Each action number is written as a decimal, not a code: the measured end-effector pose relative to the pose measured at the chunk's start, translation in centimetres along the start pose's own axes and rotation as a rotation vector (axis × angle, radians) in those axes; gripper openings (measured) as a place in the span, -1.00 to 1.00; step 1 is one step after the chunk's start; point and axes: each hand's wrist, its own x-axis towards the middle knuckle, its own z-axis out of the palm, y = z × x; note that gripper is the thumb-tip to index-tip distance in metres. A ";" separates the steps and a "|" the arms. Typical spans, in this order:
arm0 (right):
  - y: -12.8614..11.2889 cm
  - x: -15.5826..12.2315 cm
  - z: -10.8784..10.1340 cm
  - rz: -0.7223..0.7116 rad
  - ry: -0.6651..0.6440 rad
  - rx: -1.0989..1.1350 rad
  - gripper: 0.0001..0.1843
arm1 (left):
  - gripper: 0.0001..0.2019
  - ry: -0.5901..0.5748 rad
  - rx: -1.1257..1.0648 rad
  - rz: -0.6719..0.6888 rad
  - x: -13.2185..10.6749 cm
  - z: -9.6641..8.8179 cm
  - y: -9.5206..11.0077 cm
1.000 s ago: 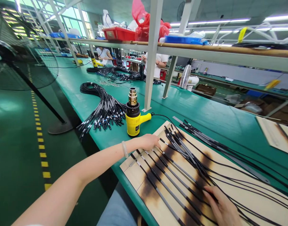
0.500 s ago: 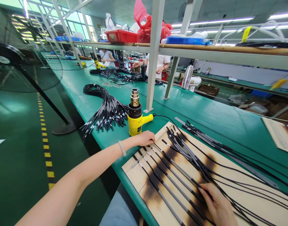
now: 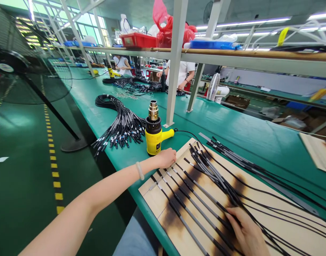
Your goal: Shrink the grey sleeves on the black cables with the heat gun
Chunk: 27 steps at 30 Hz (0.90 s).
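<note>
A scorched wooden board (image 3: pixel 163 209) carries several black cables with grey sleeve sections, laid side by side. My left hand (image 3: pixel 166 158) is closed around the tip of one cable (image 3: pixel 202 186) at the board's far-left edge; its fingers hide that end. Farther down the same cable, my right hand (image 3: pixel 244 227) pinches it between thumb and fingers. To the right of this row lies a bunch of similar cables (image 3: pixel 213 169), partly overlapping on the board. Just beyond my left hand, a yellow heat gun (image 3: pixel 153 138) stands upright with its metal nozzle pointing up.
A large cable bundle (image 3: pixel 122 122) lies left of the heat gun on the green bench (image 3: pixel 232 122). More cables (image 3: pixel 240 161) and a metal ruler lie right of the board. A shelf post (image 3: pixel 176 67) rises behind. Two people work farther back. A floor fan (image 3: pixel 74 144) stands left.
The camera view has shifted slightly. Both my hands stay on the same cable, almost unmoved. Across the bench, a person's hands have moved a little.
</note>
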 end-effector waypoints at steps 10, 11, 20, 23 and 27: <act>-0.1 0.1 0.1 0.060 0.000 0.045 -0.79 | -0.83 -0.013 0.115 0.197 0.9 1.3 3.5; -0.1 0.1 0.1 0.059 -0.002 0.051 -0.80 | -0.82 -0.012 0.115 0.185 1.1 1.3 3.2; 0.0 -0.5 -0.6 0.062 -0.028 0.057 -0.79 | -0.82 -0.019 0.030 -0.093 -0.2 -0.2 2.4; 0.3 -0.8 -1.2 0.090 -0.074 0.065 -0.76 | -0.74 0.021 0.007 -0.187 0.0 0.7 2.8; 0.7 -1.1 -1.5 0.127 -0.090 0.055 -0.74 | -0.79 0.046 -0.001 -0.271 0.2 1.3 3.3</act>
